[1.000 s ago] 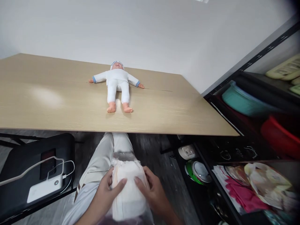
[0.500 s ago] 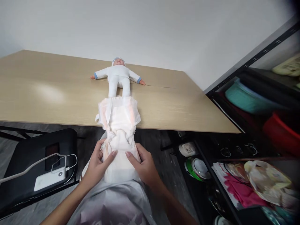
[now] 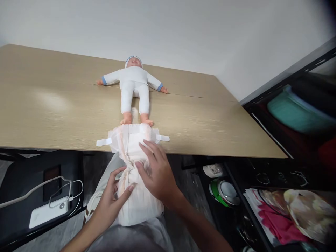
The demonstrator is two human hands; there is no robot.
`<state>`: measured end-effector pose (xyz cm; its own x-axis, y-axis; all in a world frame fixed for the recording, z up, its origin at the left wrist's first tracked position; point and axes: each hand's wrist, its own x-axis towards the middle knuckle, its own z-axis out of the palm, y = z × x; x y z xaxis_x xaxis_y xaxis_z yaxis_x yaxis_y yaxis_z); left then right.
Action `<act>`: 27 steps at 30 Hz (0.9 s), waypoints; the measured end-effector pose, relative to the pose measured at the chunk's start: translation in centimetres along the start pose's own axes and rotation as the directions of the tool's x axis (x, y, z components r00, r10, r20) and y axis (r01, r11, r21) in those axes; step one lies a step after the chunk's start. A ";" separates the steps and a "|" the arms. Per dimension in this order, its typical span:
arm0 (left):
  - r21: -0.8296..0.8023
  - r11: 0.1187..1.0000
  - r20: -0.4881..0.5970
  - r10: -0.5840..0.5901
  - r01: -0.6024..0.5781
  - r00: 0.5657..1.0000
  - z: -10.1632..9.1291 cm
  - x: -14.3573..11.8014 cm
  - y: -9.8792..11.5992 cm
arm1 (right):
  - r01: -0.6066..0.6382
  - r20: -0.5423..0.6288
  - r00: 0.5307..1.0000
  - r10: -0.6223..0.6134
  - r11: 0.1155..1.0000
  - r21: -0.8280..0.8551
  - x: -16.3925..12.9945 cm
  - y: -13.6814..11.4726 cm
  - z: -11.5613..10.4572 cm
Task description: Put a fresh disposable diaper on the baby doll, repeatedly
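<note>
White diaper (image 3: 133,175) partly behind right fingers (image 3: 150,153)

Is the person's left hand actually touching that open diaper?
Touching. The head view shows the left hand at the near half of the diaper, its thumb lying on top and its fingers at the edge.

Under the fingers (image 3: 148,153), the diaper (image 3: 141,206) is white with faint peach streaks. Beyond them, the doll's outfit (image 3: 133,76) is white with blue cuffs (image 3: 160,86).
</note>
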<state>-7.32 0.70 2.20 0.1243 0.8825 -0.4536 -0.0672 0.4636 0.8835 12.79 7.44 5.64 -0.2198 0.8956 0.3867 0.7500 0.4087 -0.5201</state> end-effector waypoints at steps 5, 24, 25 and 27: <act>0.351 0.929 0.087 0.091 -0.116 0.992 -1.7 0.7 1.4 | 0.056 0.258 0.966 -0.017 0.988 -0.144 5.8 0.3 3.4; 0.585 -0.482 0.811 0.336 -0.653 0.479 -6.4 24.6 22.3 | 0.034 0.238 0.971 0.019 0.976 -0.215 5.6 1.0 5.3; 0.505 -0.519 0.861 0.250 -0.690 0.442 -5.5 25.0 22.3 | 0.032 0.240 0.971 0.021 0.976 -0.215 5.6 1.0 5.3; 0.400 -0.560 0.910 0.149 -0.726 0.386 -4.0 25.4 22.2 | 0.030 0.244 0.969 0.023 0.977 -0.213 5.7 1.0 5.3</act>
<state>-9.65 33.72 9.81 0.9392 0.3376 0.0634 0.3430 -0.9318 -0.1184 8.98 13.85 3.24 -0.3479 0.9207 0.1769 0.8586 0.3886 -0.3343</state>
